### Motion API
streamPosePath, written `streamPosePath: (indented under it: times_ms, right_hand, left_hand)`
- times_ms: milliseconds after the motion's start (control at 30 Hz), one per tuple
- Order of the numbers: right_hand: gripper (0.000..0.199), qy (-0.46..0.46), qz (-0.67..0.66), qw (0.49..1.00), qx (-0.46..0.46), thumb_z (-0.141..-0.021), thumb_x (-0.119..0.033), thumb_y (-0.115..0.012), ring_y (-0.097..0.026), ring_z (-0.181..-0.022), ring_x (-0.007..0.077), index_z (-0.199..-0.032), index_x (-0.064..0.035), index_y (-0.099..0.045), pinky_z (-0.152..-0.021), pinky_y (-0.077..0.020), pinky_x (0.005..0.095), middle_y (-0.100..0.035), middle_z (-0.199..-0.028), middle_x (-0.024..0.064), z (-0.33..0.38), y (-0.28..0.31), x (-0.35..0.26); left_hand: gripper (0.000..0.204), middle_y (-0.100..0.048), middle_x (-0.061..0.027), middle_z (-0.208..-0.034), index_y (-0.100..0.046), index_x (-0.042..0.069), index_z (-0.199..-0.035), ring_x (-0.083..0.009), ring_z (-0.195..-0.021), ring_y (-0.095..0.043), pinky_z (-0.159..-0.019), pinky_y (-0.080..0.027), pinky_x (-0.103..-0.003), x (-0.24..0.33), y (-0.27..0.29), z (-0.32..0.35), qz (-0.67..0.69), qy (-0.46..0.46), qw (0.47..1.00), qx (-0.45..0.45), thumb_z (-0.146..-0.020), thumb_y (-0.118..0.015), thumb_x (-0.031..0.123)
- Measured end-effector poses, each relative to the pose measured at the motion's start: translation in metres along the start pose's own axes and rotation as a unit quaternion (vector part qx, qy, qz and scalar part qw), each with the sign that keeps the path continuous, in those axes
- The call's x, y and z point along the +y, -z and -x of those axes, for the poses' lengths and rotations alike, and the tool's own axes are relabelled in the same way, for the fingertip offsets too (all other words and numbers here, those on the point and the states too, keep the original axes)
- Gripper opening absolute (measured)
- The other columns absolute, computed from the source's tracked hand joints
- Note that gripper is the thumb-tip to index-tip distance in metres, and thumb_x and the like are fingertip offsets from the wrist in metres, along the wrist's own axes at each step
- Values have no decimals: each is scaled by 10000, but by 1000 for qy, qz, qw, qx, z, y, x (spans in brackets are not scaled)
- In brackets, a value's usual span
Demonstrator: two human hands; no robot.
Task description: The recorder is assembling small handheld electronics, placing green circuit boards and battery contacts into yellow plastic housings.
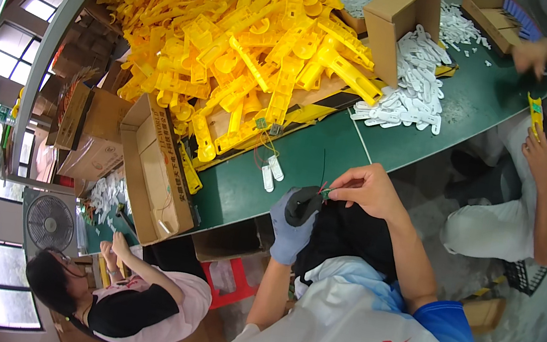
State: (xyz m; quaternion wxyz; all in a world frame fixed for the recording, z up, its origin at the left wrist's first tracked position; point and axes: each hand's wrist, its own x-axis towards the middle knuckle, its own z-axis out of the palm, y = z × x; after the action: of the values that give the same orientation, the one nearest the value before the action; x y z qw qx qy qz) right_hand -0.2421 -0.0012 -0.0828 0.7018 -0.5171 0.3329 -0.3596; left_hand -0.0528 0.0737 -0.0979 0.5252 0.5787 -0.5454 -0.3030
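My left hand (293,220), in a grey glove with black fingers, is closed in front of my lap, its fingertips at thin red and black wires. Bare and pinched, my right hand (372,191) meets it from the right on a small green circuit board (326,194). One dark wire (323,164) sticks up from between the hands. On the green table (231,189) beyond lie two white oblong pieces (272,173), joined by thin wires to a small green board (261,124). Fingers hide part of what I hold.
A large heap of yellow plastic housings (236,43) covers the table's far side. White strips (409,85) lie beside an upright cardboard box (396,29). An open carton (157,174) stands left. One person works at left; another, at right, holds a yellow housing (535,116).
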Motion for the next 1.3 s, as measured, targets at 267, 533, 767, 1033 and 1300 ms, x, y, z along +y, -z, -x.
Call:
streamPosePath:
  times_ms: [267,533,767,1033,1300]
  right_hand:
    - [131,15,-2,999,38,-773,-5,-788,-670,-686,105,-883,38,-729,-566,-529,218,-727,-813,87,9,19,-1]
    - [117,141,26,972,184,-809,-15,-772,-660,-704,86,-894,46,-719,-647,-536,212,-717,-786,63,27,35,-18]
    - [123,188,224,940,178,-786,-57,-786,-669,-639,131,-852,19,-715,-599,-517,246,-711,-753,95,47,42,-40]
    - [116,211,227,945,108,-791,-63,-783,-684,-655,151,-840,10,-708,-606,-524,255,-714,-764,94,38,30,-32]
    - [107,162,179,964,110,-788,-53,-785,-677,-659,131,-855,0,-721,-598,-518,250,-716,-763,75,30,38,-15]
  left_hand:
    - [227,-674,-137,-874,-683,31,-999,-290,-765,-646,-688,-504,-350,15,-12,-17,-69,-104,990,-69,-775,-697,-8]
    - [609,-672,-209,-1082,-438,14,-1386,-347,-930,-672,-822,-512,-433,6,-95,-154,-296,-112,947,44,-919,-628,357]
    - [1044,-627,-277,-1156,-134,-1,-1534,-448,-971,-644,-863,-502,-475,25,-144,-217,-419,30,907,-23,-807,-695,497]
    - [835,-625,-255,-1177,-243,4,-1477,-366,-1042,-647,-900,-511,-425,-40,-113,-233,-53,50,994,87,-798,-710,136]
    - [365,-646,-120,-1025,-601,66,-1136,-288,-965,-594,-986,-424,-498,-6,-60,-158,624,191,757,20,-826,-592,258]
